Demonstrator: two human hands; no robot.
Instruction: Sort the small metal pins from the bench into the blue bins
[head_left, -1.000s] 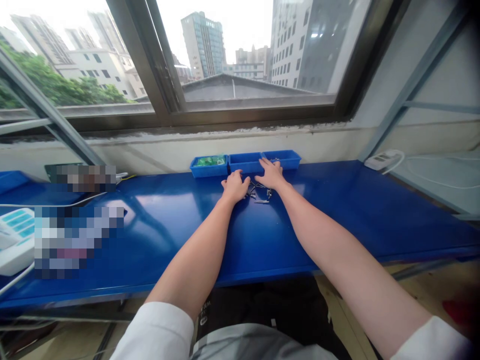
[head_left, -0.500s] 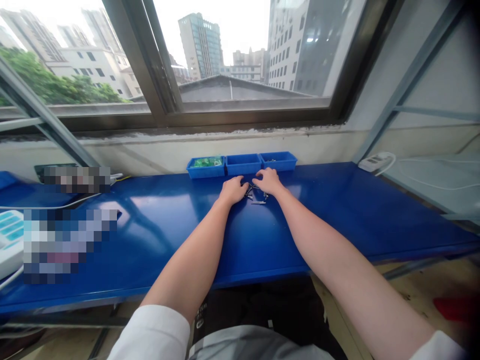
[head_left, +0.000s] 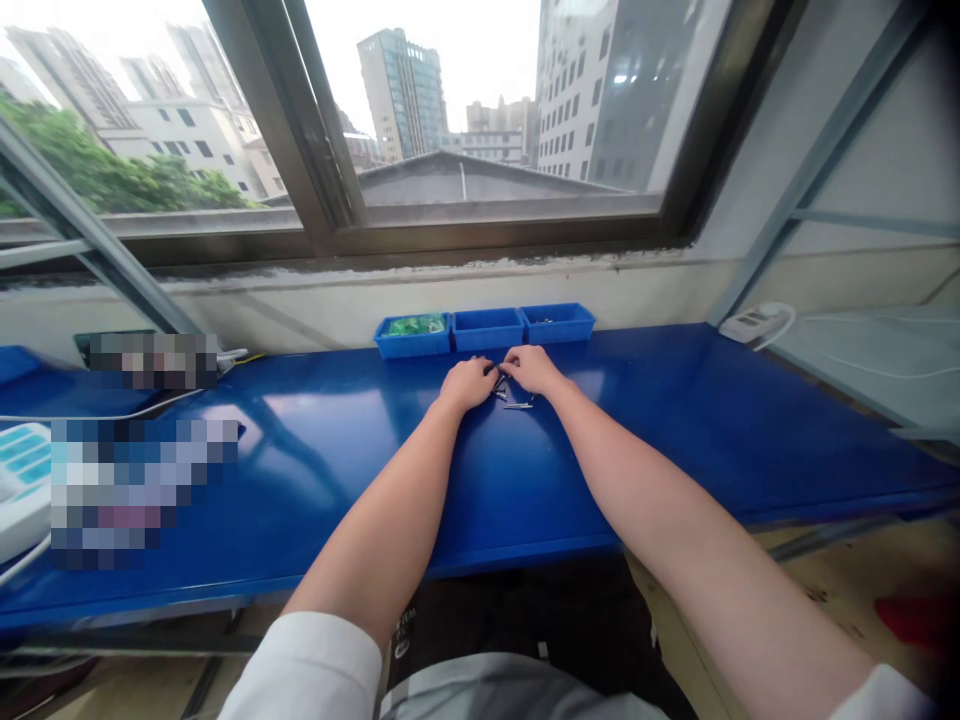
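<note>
Several small metal screws (head_left: 517, 406) lie on the blue table between and just in front of my hands. My left hand (head_left: 470, 383) rests at the left of the pile, its fingers closed around a small dark piece that looks like a screw. From the right, my right hand (head_left: 528, 370) meets it with thumb and index finger pinched together; what sits in that pinch is too small to make out. Behind the hands stand three blue bins: the left bin (head_left: 415, 344) holds green packets, the middle bin (head_left: 488, 328) shows nothing inside, and the right bin (head_left: 559, 325) contains small metal parts.
The blue table (head_left: 322, 490) runs below a window. At the left are a white device (head_left: 22, 500), blurred items and cables. A white power strip (head_left: 750, 323) lies at the right, near a metal frame (head_left: 817, 150).
My right hand has moved left and its fingers have closed, so both hands' fingertips now meet over the screws. My left hand has closed on a small dark piece.
</note>
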